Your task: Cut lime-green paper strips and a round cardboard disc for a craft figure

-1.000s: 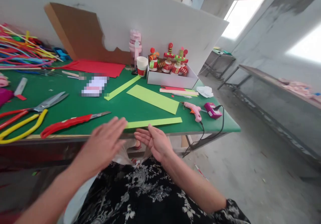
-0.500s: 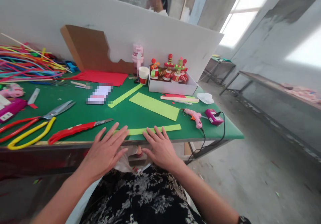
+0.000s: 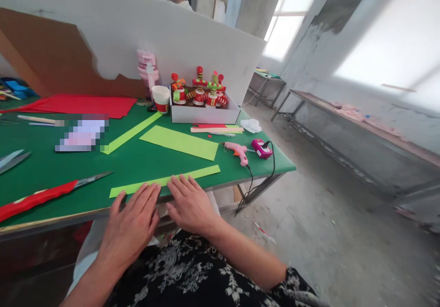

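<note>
Lime-green paper lies under your fingertips: a narrow strip [image 3: 164, 181], flat along the near edge of the green-topped bench [image 3: 137, 166], its right end a little farther from you than its left. Your left hand [image 3: 133, 220] is palm down with fingers extended, the fingertips at the strip's near side, left of its middle. Your right hand [image 3: 193, 208] is flat as well, near the left one, its fingertips over the strip's middle. Both hands are unclenched and grasp nothing.

Beyond the strip you have a wider lime sheet [image 3: 180, 143] lying at a slant, and to its left a second narrow strip [image 3: 132, 133] reaching toward a paper cup [image 3: 161, 96]. Near the sheet's right end lies a pink glue gun [image 3: 237, 150], its cord dropping over the bench edge, with a purple box [image 3: 261, 149] just beside it. At the back, a white tray [image 3: 204, 115] holds several red-and-white figures [image 3: 199, 97]. Over to your left, a red-handled blade [image 3: 44, 197] lies with its metal tip pointing right.
</note>
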`<state>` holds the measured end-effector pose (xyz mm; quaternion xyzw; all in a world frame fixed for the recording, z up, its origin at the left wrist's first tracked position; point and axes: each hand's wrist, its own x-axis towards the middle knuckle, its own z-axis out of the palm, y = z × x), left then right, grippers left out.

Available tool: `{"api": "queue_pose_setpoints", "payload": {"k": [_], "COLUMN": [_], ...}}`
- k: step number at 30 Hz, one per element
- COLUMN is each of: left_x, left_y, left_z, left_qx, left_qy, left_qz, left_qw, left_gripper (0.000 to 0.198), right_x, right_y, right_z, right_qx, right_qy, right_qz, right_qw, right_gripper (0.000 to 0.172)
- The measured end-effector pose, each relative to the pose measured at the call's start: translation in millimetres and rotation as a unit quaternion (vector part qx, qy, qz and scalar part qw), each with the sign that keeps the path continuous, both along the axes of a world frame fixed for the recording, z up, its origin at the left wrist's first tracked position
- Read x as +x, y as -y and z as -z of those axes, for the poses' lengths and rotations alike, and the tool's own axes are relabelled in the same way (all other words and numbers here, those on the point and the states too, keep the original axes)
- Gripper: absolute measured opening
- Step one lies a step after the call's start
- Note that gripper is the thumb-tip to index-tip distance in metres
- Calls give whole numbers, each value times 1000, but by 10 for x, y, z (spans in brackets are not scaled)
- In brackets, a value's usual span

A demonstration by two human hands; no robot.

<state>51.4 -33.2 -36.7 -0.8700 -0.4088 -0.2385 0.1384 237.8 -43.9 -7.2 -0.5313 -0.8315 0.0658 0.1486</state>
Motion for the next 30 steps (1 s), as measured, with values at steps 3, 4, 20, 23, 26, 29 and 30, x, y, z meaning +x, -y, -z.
{"api": "queue_pose_setpoints", "payload": {"k": [3,4,20,23,26,29,30], "left_x": [11,3,-84,521,1023,1248,1258], "left_y": [4,4,-39,-138,-212,-224,-216], "left_z": [-24,-18,-273,-291,-236,-189,-184], "left_qx": [-1,-2,-25,-72,-92,-92,-92], "left_qy": [4,9,-9,-53,-75,-71,-67], "left_qz": [-3,-5,-103,-20,19,16,9], "left_qw": [1000,1000,994,996,993,993,993], "left_gripper": [62,60,47,49,50,51,52], "right_x": [171,241,983,984,1001,1015,1018], "right_y": [-6,-10,-27,-39,-48,-54,-57], "right_z": [36,48,255,277,293,308,312], "right_qx": [9,12,99,114,130,140,141], "right_qy": [-4,-6,-41,-34,-19,-7,-5], "right_qz": [17,25,123,123,117,116,116], "right_qw": [1000,1000,987,985,984,983,983], "right_gripper": [53,52,42,42,43,44,45]}}
